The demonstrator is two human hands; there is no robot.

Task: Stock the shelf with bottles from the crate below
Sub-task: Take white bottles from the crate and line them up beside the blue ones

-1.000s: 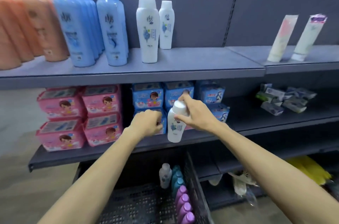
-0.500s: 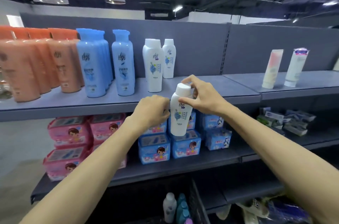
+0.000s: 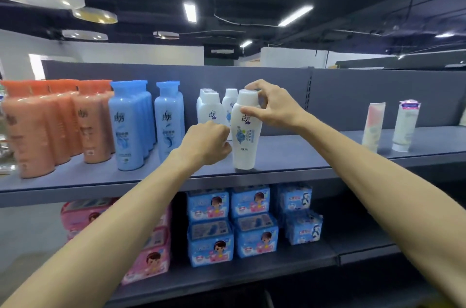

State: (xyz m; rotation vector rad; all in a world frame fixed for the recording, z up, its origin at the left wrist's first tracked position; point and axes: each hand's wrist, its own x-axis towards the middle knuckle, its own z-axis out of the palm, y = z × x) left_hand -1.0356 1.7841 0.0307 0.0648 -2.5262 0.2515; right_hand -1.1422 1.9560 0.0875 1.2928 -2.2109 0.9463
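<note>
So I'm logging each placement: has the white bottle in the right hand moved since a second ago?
Yes. The white bottle went up, from level with the blue packs onto the top shelf; the right hand pinches its cap.

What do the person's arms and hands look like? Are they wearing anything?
Both arms are bare all the way to the picture's edge, with no sleeves showing. The left hand and the right hand wear no gloves, and no rings, watch or bracelet can be seen. No marks show on them either.
</note>
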